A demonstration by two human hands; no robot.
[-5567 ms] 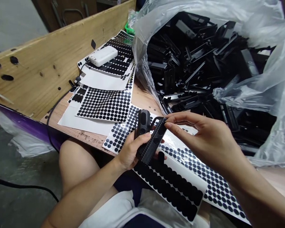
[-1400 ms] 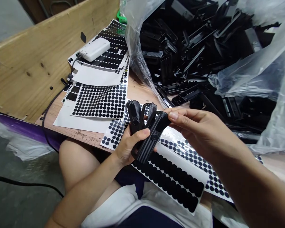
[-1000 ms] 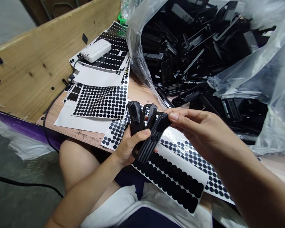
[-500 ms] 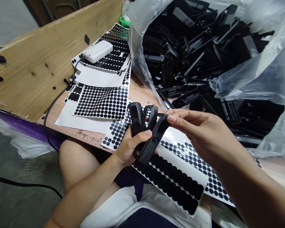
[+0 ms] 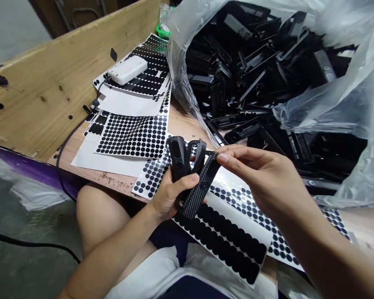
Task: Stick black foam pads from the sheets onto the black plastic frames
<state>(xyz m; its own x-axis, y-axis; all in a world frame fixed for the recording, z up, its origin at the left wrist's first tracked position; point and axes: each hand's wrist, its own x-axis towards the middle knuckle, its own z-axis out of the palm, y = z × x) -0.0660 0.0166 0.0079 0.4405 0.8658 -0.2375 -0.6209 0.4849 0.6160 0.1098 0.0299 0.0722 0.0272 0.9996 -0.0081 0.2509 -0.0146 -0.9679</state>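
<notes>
Near side of clear bag (image 5: 180, 62): left hand (image 5: 171, 192) wrapped round black parts (image 5: 178, 158), right hand (image 5: 264, 176) pinching front part (image 5: 195, 196)'s upper end. Probably fingertip work there; next needs steady left grip.

Low over the flat dotted sheet (image 5: 131, 136) a hand could pass, hemmed in by the wooden board (image 5: 65, 70) along the left edge of the table (image 5: 182, 124), the held black parts (image 5: 200, 191) near its front edge and the bulging plastic bag (image 5: 330, 106) to the right.
</notes>
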